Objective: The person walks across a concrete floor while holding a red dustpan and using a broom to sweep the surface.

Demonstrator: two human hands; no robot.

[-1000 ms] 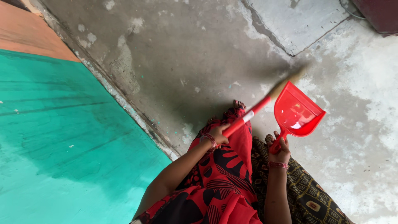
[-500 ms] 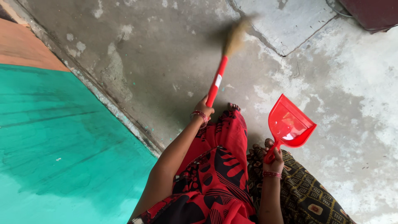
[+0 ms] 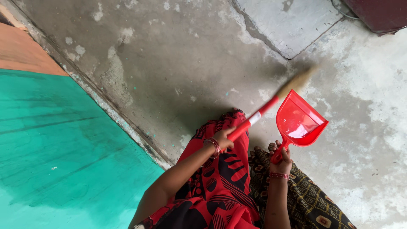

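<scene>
- A turquoise painted surface (image 3: 63, 148) is seen filling the lower left of the frame, with an orange strip (image 3: 21, 53) above it at the left edge.
- A grey concrete floor (image 3: 169, 63) is spread across the middle and right, stained and cracked.
- The left hand (image 3: 222, 138), just below the frame's centre, is wrapped around the red handle of a broom (image 3: 254, 118); its fingers are closed tight on the handle. Red bangles are worn at that wrist.
- The broom is laid slantwise up to the right, and its straw-coloured bristles, blurred, are seen right of centre, just above the dustpan.
- A red and black patterned garment (image 3: 220, 191) is draped at the bottom centre.
- The right hand (image 3: 282, 159) is closed on the short handle of a red dustpan (image 3: 299, 123), right of centre; its fingers are clamped around that handle.
- A dark maroon object (image 3: 377, 12) is cut off at the upper right corner.
</scene>
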